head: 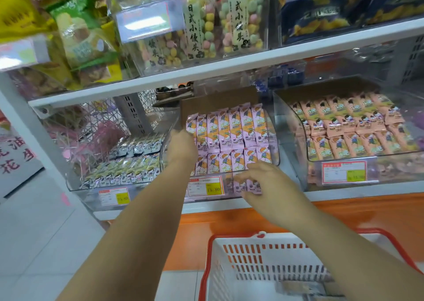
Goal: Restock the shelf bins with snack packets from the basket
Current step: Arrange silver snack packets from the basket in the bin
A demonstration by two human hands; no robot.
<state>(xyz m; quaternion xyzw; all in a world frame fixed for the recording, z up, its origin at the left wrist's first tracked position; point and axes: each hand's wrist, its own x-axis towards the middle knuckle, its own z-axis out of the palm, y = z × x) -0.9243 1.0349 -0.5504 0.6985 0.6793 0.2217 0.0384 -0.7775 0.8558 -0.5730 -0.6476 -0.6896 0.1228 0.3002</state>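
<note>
Pink-and-orange foil snack packets [229, 131] standing in rows inside clear plastic shelf bin [274, 154], just ahead of both hands. Left hand [181, 147] against the back row's near end, fingers hidden, grip unclear. Right hand [259, 181] curled at the front wall, perhaps pinching packets; cannot tell. Best to brace the row, then slot packets upright, faces forward.

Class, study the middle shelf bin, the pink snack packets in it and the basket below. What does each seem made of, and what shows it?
The middle bin: clear, glossy rigid plastic, probably acrylic; packets show through its walls. The pink packets: thin printed plastic film, shiny, apparently with crimped ends. The basket: moulded plastic, white slotted walls, red rim, fairly matte.
</note>
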